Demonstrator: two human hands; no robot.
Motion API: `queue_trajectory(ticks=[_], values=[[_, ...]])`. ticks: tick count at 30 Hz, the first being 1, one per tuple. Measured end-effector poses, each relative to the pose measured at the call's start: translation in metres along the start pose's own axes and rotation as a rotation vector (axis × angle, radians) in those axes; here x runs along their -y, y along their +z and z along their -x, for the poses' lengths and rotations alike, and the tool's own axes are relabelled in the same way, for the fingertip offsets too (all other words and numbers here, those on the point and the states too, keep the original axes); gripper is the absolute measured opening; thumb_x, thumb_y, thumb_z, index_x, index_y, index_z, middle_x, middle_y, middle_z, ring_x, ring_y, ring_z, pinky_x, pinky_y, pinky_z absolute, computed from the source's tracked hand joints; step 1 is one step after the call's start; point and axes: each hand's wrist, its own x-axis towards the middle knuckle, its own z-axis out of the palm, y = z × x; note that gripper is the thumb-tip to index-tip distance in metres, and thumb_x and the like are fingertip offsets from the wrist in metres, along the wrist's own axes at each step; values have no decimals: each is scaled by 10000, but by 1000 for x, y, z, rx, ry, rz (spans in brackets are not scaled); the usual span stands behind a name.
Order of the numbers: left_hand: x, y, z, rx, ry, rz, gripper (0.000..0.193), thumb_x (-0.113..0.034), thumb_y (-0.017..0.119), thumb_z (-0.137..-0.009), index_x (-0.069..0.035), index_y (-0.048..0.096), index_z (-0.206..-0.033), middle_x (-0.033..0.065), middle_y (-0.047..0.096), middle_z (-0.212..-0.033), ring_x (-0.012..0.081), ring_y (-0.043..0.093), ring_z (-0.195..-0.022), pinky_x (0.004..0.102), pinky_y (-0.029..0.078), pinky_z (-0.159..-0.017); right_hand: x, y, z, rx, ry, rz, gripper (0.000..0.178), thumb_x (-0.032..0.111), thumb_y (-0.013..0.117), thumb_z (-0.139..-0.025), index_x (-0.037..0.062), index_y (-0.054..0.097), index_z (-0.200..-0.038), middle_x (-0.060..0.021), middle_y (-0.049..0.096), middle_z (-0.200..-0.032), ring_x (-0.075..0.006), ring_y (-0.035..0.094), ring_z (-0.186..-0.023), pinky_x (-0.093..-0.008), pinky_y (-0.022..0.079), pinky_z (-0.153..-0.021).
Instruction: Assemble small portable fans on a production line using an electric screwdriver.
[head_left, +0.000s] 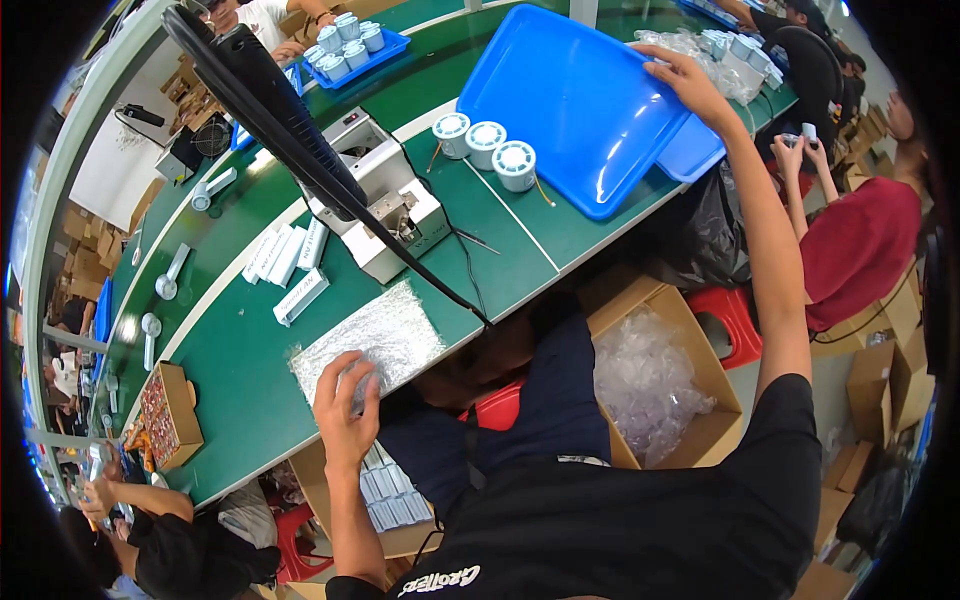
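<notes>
Two hands working: right hand [690, 85] gripping the blue tray's [570, 100] far edge beside three white spools [485, 148], left hand [345, 405] pinching the foil bag [375, 340] at the table's [240, 390] near edge; probably a restocking step, so the tray likely needs clearing first.

The single head-worn fisheye view looks steeply down from above the person's chest onto the near edge of the green workbench [250, 390] (straight edges bow toward the rim), close enough that both arms fill the lower frame.
</notes>
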Motion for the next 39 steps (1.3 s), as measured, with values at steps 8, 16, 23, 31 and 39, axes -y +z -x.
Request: queue_trajectory(ticks=[8, 16, 23, 31, 39], values=[[22, -7, 25, -128, -136, -48, 168, -18, 697, -910, -38, 733, -1073, 164, 671, -1233, 349, 677, -1093, 416, 530, -937, -18, 53, 21, 142, 288, -76, 424, 287, 625, -1053, 144, 626, -1452, -80, 629, -1396, -196, 570, -1255, -336, 430, -1100], [35, 0, 26, -241, -85, -205, 141, 4, 653, -914, -18, 721, -1036, 149, 689, -1149, 338, 673, -1040, 414, 528, -898, 32, 88, 39, 255, 184, 761, 317, 256, 736, -899, 93, 693, -1168, -201, 752, -1033, -411, 716, -994, -510, 578, -865], [38, 6, 24, -282, -48, -250, 147, -11, 643, -913, -30, 720, -1037, 140, 705, -1117, 338, 690, -1006, 408, 540, -880, 0, 68, 42, 213, 125, 855, 347, 190, 752, -849, 99, 609, -1152, -185, 744, -985, -418, 715, -953, -535, 573, -795], [38, 6, 25, -327, -72, -295, 126, -14, 657, -894, -38, 718, -1001, 125, 712, -1071, 333, 695, -964, 400, 553, -840, 143, 178, 14, 389, -290, -12, 466, 243, 770, -891, 85, 586, -1288, -158, 703, -970, -398, 695, -986, -496, 552, -790], [31, -20, 28, -379, -182, 101, 164, -9, 695, -900, -11, 729, -1060, 148, 694, -1150, 324, 678, -1086, 372, 523, -973, 174, 191, 43, 150, -244, 292, 645, 296, 825, -867, 45, 517, -1375, -227, 730, -1078, -440, 711, -1027, -491, 572, -852]])
